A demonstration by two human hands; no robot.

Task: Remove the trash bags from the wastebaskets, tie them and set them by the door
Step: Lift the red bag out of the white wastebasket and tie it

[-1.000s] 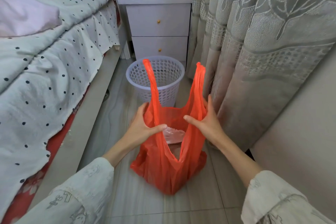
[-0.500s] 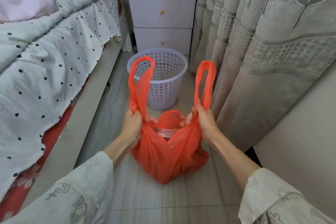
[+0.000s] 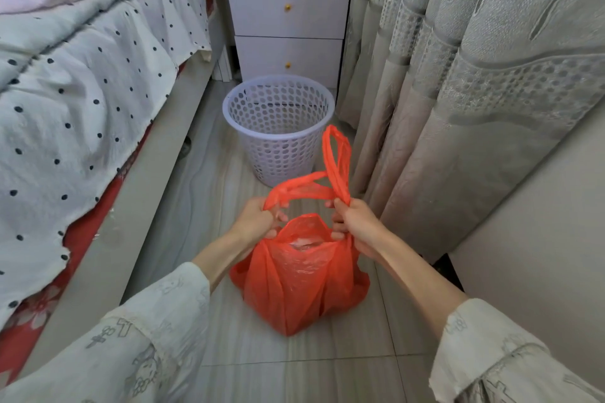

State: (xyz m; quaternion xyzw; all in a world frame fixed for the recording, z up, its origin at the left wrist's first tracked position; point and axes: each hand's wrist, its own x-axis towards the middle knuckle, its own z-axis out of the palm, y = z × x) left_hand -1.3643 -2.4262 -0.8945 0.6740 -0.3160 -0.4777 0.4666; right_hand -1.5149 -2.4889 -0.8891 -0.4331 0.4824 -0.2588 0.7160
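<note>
My left hand and right hand each grip an orange trash bag handle; wastebasket just behind bag, curtain beside, bed opposite.

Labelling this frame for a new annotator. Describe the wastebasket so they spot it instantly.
Find the white two-drawer nightstand between the bed and the curtains. On the tiled floor right in front of it stands the wastebasket, upright and apart from the orange trash bag nearer the camera. It is the only pale, round plastic bin with perforated walls.
</note>
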